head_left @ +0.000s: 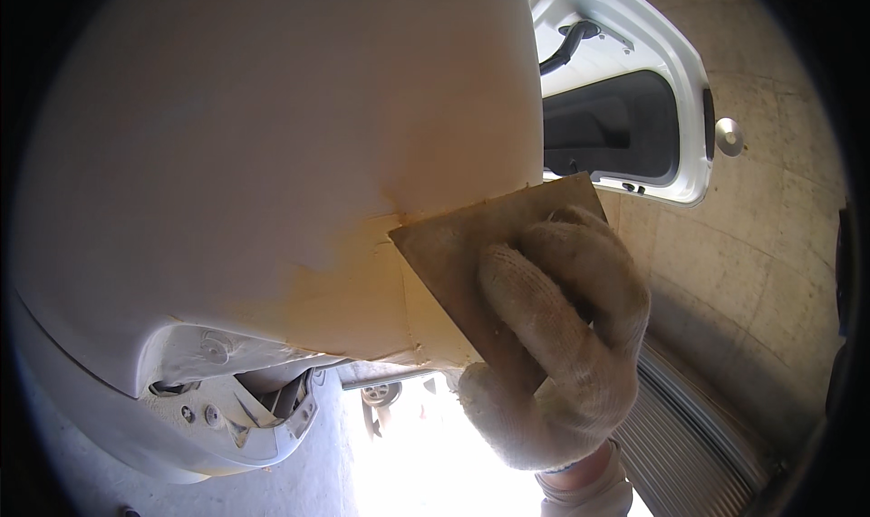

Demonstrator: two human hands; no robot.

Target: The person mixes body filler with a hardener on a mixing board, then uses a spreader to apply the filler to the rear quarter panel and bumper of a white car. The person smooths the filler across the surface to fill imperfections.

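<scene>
A pale car body panel (pixel 227 145) bears a yellowish filler patch (pixel 353 295) along its lower edge; a flat spreader (pixel 453 245) overlaps the patch near the panel's lower right corner.

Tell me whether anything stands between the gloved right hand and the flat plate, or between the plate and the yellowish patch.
Nothing visible does. The right hand grips the flat plate, which overlaps the yellowish patch in view; no object shows between plate and patch, though whether they touch is unclear.
</scene>
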